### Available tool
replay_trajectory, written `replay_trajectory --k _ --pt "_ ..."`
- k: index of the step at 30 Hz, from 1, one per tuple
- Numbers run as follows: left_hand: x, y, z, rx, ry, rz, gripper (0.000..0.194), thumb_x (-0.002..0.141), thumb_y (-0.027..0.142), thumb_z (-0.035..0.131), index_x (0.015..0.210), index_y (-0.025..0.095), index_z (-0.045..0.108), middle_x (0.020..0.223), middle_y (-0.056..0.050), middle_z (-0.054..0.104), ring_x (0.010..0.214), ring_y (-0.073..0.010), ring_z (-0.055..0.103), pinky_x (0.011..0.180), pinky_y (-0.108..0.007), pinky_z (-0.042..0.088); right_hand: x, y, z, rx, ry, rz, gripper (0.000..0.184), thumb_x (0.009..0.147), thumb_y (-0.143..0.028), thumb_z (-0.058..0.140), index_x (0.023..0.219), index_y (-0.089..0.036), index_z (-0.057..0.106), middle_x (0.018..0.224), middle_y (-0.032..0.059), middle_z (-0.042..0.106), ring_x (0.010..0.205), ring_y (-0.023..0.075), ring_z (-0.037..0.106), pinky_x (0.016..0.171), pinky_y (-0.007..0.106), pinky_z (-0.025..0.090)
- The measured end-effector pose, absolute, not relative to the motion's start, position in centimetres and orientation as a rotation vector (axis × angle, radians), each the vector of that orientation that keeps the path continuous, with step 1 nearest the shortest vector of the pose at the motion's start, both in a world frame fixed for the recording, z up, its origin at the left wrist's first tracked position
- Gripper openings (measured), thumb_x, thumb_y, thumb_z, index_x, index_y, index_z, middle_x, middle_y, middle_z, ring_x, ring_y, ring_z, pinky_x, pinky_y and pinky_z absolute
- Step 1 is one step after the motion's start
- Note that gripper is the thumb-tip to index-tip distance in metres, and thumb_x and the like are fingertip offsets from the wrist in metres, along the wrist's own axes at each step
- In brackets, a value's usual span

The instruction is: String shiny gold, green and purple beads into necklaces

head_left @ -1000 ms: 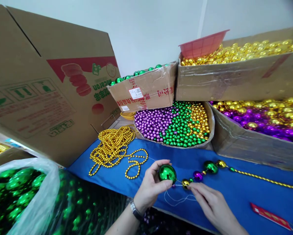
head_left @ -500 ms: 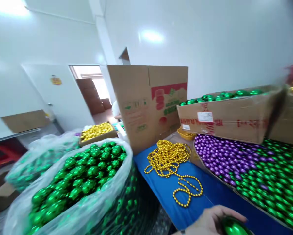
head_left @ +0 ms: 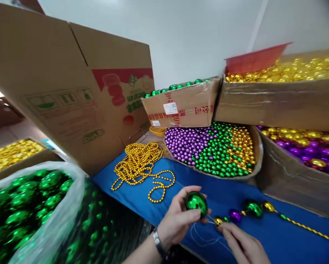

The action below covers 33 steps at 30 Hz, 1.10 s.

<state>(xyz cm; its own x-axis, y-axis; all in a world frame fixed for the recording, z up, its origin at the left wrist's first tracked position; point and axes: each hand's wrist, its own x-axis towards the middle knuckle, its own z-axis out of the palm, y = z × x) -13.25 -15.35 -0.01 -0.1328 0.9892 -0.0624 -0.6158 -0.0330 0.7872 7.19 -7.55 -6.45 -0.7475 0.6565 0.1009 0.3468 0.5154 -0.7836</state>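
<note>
My left hand [head_left: 178,218] is closed round a large shiny green ball [head_left: 196,202], held just above the blue cloth [head_left: 263,234]. My right hand [head_left: 242,244] pinches at a small gold bead [head_left: 218,221] on a thin white thread [head_left: 205,240]. On the same string, to the right, sit a purple bead [head_left: 235,215], a green bead [head_left: 253,209], a gold bead [head_left: 268,206] and a strand of tiny gold beads [head_left: 307,228]. A heap of gold bead strands [head_left: 138,165] lies on the cloth to the left.
A round tray [head_left: 259,146] holds purple, green and gold beads. Cardboard boxes of green balls [head_left: 186,104], gold balls [head_left: 280,95] and purple and gold balls [head_left: 299,172] stand behind. A big carton [head_left: 65,95] leans at the left above a plastic bag of green balls [head_left: 29,209].
The view swung left toward the room half a second ago and is back on the cloth. Both hands hold the green ball and the bead string much as one second ago.
</note>
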Motion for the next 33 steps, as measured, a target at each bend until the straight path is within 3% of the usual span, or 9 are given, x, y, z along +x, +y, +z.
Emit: replay_trajectory --k 13,18,20,22,25,28,30,33 --pt "-12.5 -14.5 -0.7 0.728 0.889 1.45 0.058 0.068 0.019 0.073 0.119 0.022 0.048 0.113 -0.01 0.053 0.097 -0.0271 0.06 0.076 -0.036 0.049 6.7 -7.6 -7.3 -0.786 -2.342 1.092 0.025 0.094 -0.034 0.04 0.108 -0.023 0.057 0.109 0.0075 0.064 0.097 0.0167 0.062 0.083 0.022 0.048" --pt "-12.7 -13.6 -0.4 0.989 0.99 1.395 0.073 0.068 0.033 0.074 0.132 0.023 0.04 0.129 -0.013 0.048 0.111 -0.0287 0.051 0.091 -0.038 0.042 6.1 -7.4 -4.3 -0.751 -2.283 1.159 0.022 0.096 -0.028 0.035 0.099 -0.022 0.056 0.083 0.0025 0.062 0.073 0.0128 0.06 0.067 0.021 0.045" --pt "-13.2 -12.8 -0.4 1.034 1.011 1.48 0.07 0.076 0.047 0.062 0.136 0.023 0.034 0.137 -0.013 0.04 0.12 -0.031 0.043 0.097 -0.042 0.039 6.6 -6.8 -2.2 -0.788 -2.207 1.161 0.02 0.096 -0.028 0.036 0.095 -0.022 0.056 0.075 0.0 0.059 0.066 0.011 0.056 0.062 0.021 0.042" --pt "-13.6 -12.1 -0.6 1.053 1.111 1.535 0.055 0.086 0.048 0.045 0.135 0.023 0.036 0.138 -0.013 0.04 0.123 -0.0297 0.041 0.099 -0.044 0.037 7.4 -6.1 0.0 -0.814 -2.113 1.204 0.018 0.096 -0.028 0.038 0.092 -0.021 0.054 0.071 -0.0018 0.056 0.063 0.0095 0.054 0.059 0.02 0.04" --pt "-13.5 -11.4 -1.5 1.353 1.279 1.3 0.046 0.085 0.035 0.051 0.129 0.023 0.044 0.133 -0.011 0.047 0.121 -0.0269 0.043 0.101 -0.043 0.034 8.4 -5.6 3.0 -0.764 -1.992 1.292 0.021 0.096 -0.03 0.038 0.083 -0.02 0.051 0.065 -0.0031 0.053 0.06 0.0086 0.051 0.058 0.02 0.039" --pt "-12.2 -11.0 -2.5 1.813 1.21 0.9 0.069 0.07 0.034 0.067 0.133 0.025 0.039 0.135 -0.01 0.045 0.125 -0.0297 0.039 0.105 -0.047 0.028 9.2 -5.9 4.9 -0.694 -1.909 1.388 0.024 0.096 -0.03 0.039 0.078 -0.019 0.051 0.065 -0.0022 0.052 0.061 0.0095 0.05 0.059 0.022 0.039" --pt "-11.0 -10.6 -3.3 2.037 1.126 0.685 0.077 0.065 0.038 0.07 0.134 0.026 0.038 0.134 -0.009 0.048 0.127 -0.0319 0.035 0.107 -0.052 0.021 9.9 -6.3 5.5 -0.678 -1.819 1.468 0.023 0.096 -0.031 0.04 0.081 -0.018 0.053 0.064 -0.0016 0.052 0.061 0.0105 0.05 0.06 0.025 0.04" --pt "-9.6 -10.0 -4.7 2.269 1.078 0.477 0.061 0.069 0.04 0.065 0.126 0.027 0.047 0.117 -0.007 0.061 0.125 -0.031 0.038 0.108 -0.058 0.007 11.7 -7.2 5.8 -0.668 -1.627 1.564 0.02 0.093 -0.035 0.046 0.089 -0.019 0.058 0.06 -0.0009 0.052 0.057 0.0121 0.049 0.057 0.027 0.04"
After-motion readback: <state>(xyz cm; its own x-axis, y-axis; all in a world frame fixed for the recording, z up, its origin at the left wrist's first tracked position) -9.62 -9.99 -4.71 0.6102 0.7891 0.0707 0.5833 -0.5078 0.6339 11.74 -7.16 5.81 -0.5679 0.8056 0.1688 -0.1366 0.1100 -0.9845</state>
